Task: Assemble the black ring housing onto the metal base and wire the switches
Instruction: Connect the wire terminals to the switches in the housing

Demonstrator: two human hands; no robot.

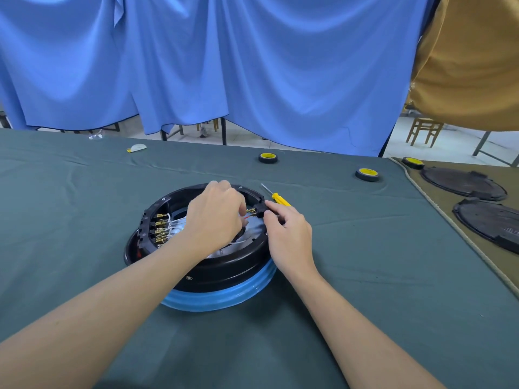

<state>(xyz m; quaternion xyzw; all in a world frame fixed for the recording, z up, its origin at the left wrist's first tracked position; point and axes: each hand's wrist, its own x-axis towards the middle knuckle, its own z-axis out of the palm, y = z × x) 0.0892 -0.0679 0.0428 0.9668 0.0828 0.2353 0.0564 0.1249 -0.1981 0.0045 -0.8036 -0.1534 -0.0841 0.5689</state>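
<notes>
Nearest the camera, two bare forearms reaching forward over the green table cloth (84,197). Mid-table, black ring housing (224,265) already seated on the blue-wrapped metal base (224,299), so wiring judged in hand. Left hand (216,217) curled inside the ring, fingertips hidden near a red wire (247,217); grip impossible to tell. Right hand (289,228) pinching the rim switch (258,211) between thumb and forefinger. Next, probably: push the connector onto the brass terminals while steadying. Beyond, yellow screwdriver (278,198) lying unused.
</notes>
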